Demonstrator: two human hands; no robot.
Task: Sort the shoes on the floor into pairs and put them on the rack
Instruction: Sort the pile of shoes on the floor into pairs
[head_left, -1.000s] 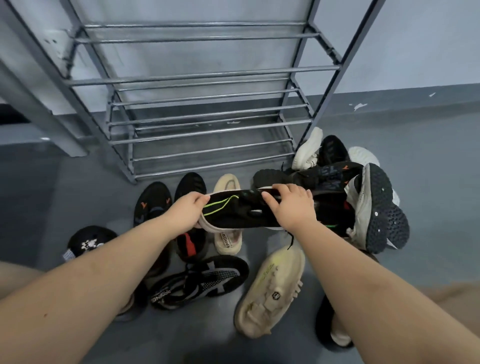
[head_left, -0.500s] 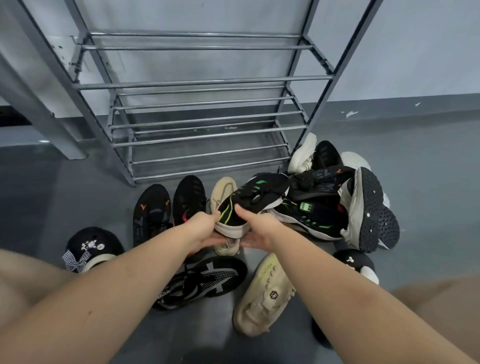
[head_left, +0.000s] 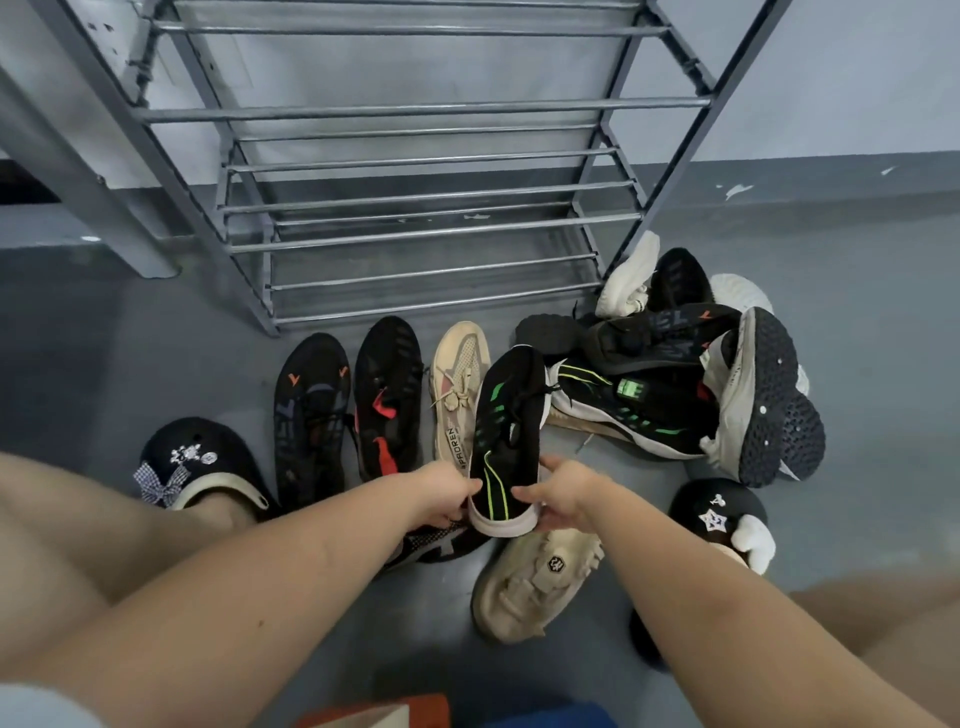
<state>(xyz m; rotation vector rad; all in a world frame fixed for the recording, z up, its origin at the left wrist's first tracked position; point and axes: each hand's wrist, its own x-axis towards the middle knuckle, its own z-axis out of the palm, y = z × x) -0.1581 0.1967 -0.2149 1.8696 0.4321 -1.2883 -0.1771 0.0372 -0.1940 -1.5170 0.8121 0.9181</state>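
Note:
A black sneaker with green stripes (head_left: 506, 436) points toe-first at the grey metal rack (head_left: 415, 111). My left hand (head_left: 447, 493) and my right hand (head_left: 563, 493) both grip its heel end from either side. Its match (head_left: 623, 410) lies on its side in the heap to the right. In a row on the floor to the left stand a beige sneaker (head_left: 460, 389), a black sneaker with red marks (head_left: 388, 400) and a black sneaker with orange marks (head_left: 311, 415). The rack's shelves are bare.
A pile at right holds white and black shoes, one sole-up (head_left: 769, 400). Two black decorated clogs (head_left: 200, 462) (head_left: 719, 514) sit at far left and right. A cream chunky shoe (head_left: 535, 582) and a black-and-white shoe lie under my arms. My knees frame the view.
The green-striped sneaker has turned from lying sideways between my hands to pointing toe-first at the rack, and it has come down beside the beige sneaker. Both hands shifted to its heel.

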